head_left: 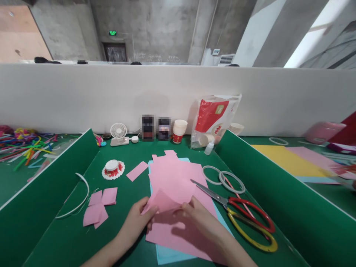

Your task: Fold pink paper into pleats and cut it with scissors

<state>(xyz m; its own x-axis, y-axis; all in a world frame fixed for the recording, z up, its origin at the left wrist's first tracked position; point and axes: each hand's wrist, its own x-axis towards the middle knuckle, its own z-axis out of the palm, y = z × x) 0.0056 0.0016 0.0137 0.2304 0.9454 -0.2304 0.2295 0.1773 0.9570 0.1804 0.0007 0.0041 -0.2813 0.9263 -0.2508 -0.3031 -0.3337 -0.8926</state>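
Observation:
My left hand (135, 221) and my right hand (198, 218) both pinch a small folded piece of pink paper (162, 202) held just above a stack of pink sheets (178, 178). The stack lies on a light blue sheet (169, 255) on the green table. Scissors with red and yellow handles (239, 213) lie open just right of my right hand, blades pointing at the pink stack.
Small pink paper squares (100, 205) and a white band (80, 196) lie at left. A cut paper cup (112, 169), two tape rings (222, 177), a small fan (119, 134), a paper cup (179, 131) and a cup bag (215, 118) stand farther back. Green dividers (264, 196) rise on both sides.

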